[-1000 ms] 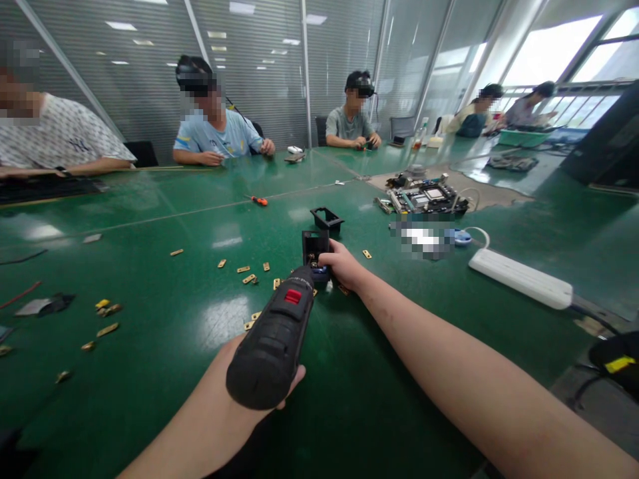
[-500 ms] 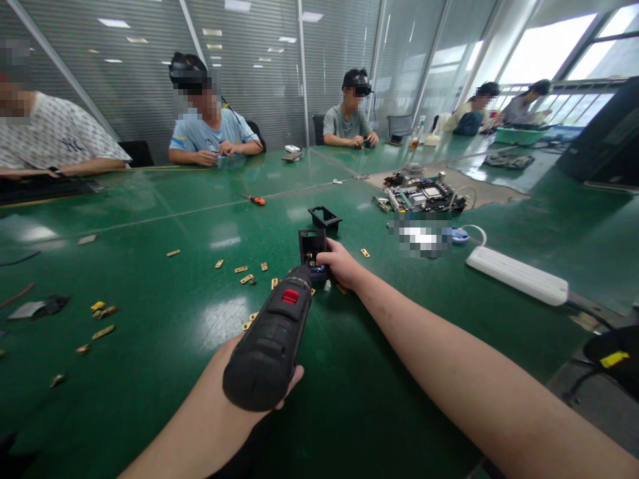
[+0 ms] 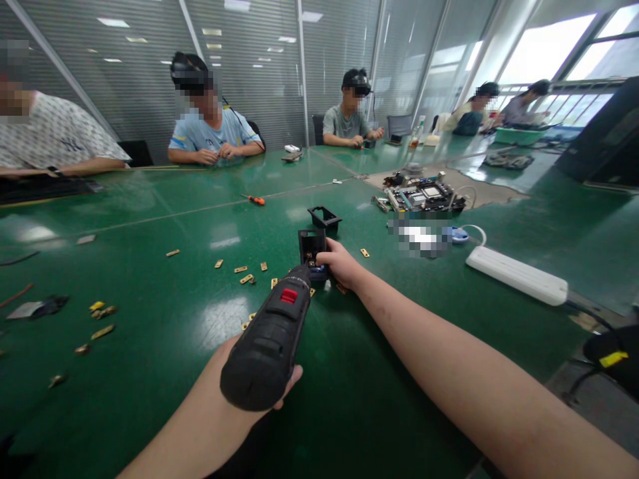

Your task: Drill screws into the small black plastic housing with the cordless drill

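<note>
My left hand (image 3: 287, 389) is wrapped round a black cordless drill (image 3: 267, 332) with a red switch on top; much of the hand is hidden beneath it. The drill's front end points into a small black plastic box (image 3: 302, 247), and its tip is hard to make out there. My right hand (image 3: 342, 265) grips the right side of this box, fingers closed on its edge. Just beyond stands a similar black open frame (image 3: 324, 218). Several small brass plates (image 3: 246, 279) with holes lie on the green table left of the box, and one brass plate (image 3: 365, 253) lies to the right.
An orange screwdriver (image 3: 256, 199) lies farther back. A circuit board (image 3: 424, 194) and a white power strip (image 3: 516, 275) occupy the right side. Small brass fittings (image 3: 103, 311) are scattered at left. Several people sit round the far side, including a person in light blue (image 3: 214, 136).
The drill has shifted very slightly left, its front end still at the box. My right hand keeps its hold. Across the table, a person in grey has raised one hand.
</note>
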`<state>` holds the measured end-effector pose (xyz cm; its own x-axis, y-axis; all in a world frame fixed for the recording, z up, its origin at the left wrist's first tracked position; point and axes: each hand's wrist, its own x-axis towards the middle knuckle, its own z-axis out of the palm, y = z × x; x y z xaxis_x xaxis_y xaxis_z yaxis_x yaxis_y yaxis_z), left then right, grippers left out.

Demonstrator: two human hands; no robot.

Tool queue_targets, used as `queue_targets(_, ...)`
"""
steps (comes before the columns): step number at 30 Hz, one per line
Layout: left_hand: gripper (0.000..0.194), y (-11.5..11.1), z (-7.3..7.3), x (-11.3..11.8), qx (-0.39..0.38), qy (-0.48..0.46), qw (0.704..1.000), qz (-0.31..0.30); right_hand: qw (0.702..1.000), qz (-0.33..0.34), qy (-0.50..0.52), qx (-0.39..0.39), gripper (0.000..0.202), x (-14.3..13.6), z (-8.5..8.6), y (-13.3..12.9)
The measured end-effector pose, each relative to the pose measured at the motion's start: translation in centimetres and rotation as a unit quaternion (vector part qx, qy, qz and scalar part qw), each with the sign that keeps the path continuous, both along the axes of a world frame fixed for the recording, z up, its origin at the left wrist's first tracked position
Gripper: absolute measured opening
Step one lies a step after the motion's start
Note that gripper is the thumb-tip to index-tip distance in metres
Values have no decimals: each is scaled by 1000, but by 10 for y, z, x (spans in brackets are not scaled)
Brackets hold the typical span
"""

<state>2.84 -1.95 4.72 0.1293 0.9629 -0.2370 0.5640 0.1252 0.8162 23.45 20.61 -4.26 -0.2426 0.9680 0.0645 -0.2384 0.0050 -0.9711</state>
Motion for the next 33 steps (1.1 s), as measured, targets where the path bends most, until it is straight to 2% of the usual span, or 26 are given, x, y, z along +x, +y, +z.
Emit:
queue_targets(7, 19, 1, -5, -2, 15, 3, 1000, 7, 1000, -2, 6, 2, 41, 1, -1, 1)
queue_targets(12, 22, 0, -5, -4, 26, 8, 999, -21, 1000, 3, 15, 6, 40, 2, -1, 2)
queue_targets(19, 20, 0, -9, -1, 16, -5, 1000, 3, 999, 7, 34, 12, 43, 2, -1, 1)
queue_targets(33, 21, 1, -17, -3, 32, 5, 999, 5, 999, 12, 27, 23, 50, 3, 3, -1)
